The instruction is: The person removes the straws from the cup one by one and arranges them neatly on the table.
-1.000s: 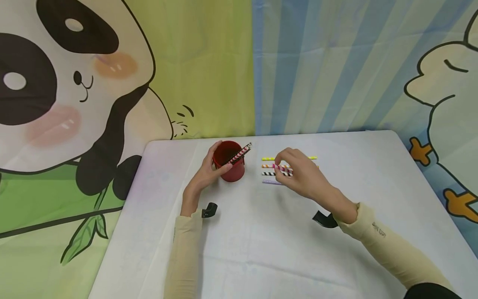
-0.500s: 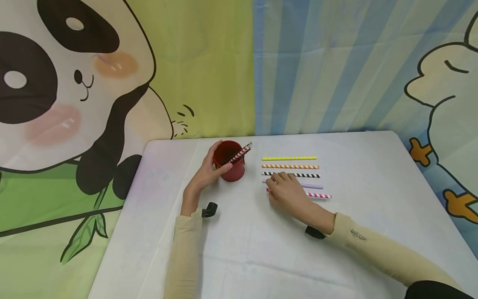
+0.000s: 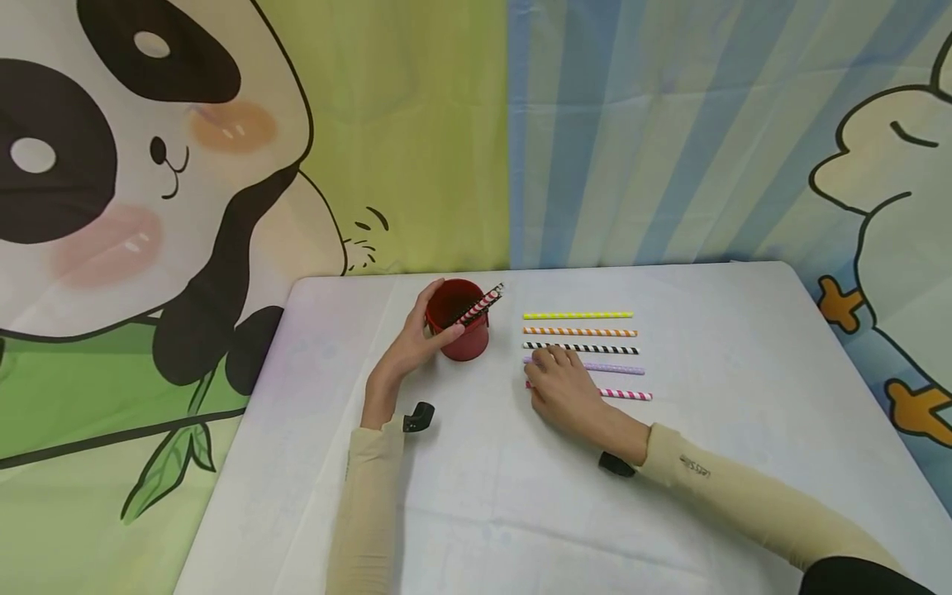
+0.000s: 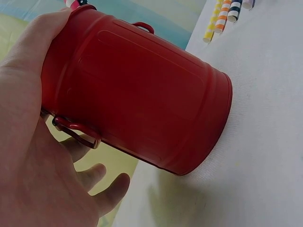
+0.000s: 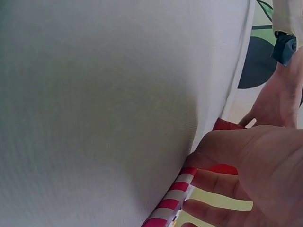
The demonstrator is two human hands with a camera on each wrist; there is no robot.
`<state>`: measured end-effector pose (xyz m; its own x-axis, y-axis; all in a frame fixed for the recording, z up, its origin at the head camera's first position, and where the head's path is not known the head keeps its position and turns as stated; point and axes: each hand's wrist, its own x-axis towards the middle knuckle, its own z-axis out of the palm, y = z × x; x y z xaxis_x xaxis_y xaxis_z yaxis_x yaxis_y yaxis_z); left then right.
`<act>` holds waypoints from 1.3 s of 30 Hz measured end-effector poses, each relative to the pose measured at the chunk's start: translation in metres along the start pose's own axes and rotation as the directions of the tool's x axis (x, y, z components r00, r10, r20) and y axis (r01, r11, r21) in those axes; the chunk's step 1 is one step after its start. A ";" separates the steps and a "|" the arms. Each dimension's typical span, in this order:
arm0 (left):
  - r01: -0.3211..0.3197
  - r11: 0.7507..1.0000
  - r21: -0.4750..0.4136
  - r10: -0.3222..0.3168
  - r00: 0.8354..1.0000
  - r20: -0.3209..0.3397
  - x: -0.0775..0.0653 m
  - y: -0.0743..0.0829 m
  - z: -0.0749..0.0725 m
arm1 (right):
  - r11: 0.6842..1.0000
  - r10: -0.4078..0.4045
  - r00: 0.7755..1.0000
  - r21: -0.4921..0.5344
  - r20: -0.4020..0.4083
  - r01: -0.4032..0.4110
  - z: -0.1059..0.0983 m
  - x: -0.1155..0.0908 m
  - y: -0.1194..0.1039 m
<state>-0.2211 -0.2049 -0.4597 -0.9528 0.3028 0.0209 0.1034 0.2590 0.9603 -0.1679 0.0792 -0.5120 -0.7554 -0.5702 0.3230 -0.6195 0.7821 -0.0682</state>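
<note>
My left hand [image 3: 409, 345] grips a small red metal bucket [image 3: 465, 344] near its rim, thumb on the near side. In the left wrist view the bucket [image 4: 142, 90] leans, with a wire-like handle loop on its side. Pink-striped and black-patterned straws [image 3: 479, 306] stick out over its rim. My right hand [image 3: 565, 390] pinches the left end of a pink-and-white striped paper straw [image 3: 626, 394] lying on the table. The right wrist view has thumb and finger at the tip of that straw [image 5: 169, 203].
Behind the pink straw lie a purple straw [image 3: 621, 369], a black-and-white one [image 3: 613, 349], an orange-and-white one [image 3: 580, 332] and a yellow one [image 3: 578, 315], roughly parallel. The white table [image 3: 476, 496] meets a cartoon-printed cloth [image 3: 402, 149] at the back.
My right hand has lowered the pink straw from above the row to the table in front of the purple one, then shifted it slightly left and nearer. The left hand keeps its place.
</note>
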 end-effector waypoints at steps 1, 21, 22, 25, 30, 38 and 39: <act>-0.002 1.000 -0.002 0.002 1.000 0.001 0.000 0.000 0.000 | 1.000 0.000 1.000 0.002 -0.003 0.000 0.001 0.000 0.000; -0.001 1.000 0.001 0.001 1.000 -0.003 0.001 0.000 -0.001 | 1.000 -0.001 0.999 -0.005 -0.037 0.001 0.002 0.000 0.003; -0.002 1.000 0.000 0.002 1.000 -0.003 0.001 0.000 -0.001 | 1.000 -0.001 0.999 -0.005 -0.037 0.001 0.002 0.000 0.003; -0.004 1.000 -0.001 0.004 1.000 -0.003 0.001 0.001 -0.001 | 1.000 -0.006 0.999 -0.007 -0.048 0.005 0.001 0.001 0.004; -0.019 1.000 -0.001 0.019 1.000 -0.001 0.002 0.000 0.000 | 1.000 -0.005 0.999 -0.008 -0.045 0.004 0.000 0.001 0.004; -0.020 1.000 -0.011 0.020 1.000 -0.001 0.001 -0.002 -0.001 | 0.997 0.030 1.000 0.077 0.000 -0.030 -0.008 0.005 0.003; -0.022 1.000 -0.010 0.022 1.000 -0.001 0.001 -0.003 -0.001 | 0.996 0.036 0.999 0.088 0.004 -0.036 -0.011 0.007 0.003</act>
<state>-0.2230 -0.2063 -0.4618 -0.9506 0.3075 0.0422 0.1212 0.2427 0.9625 -0.1725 0.0805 -0.4997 -0.7777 -0.5429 0.3169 -0.6084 0.7769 -0.1621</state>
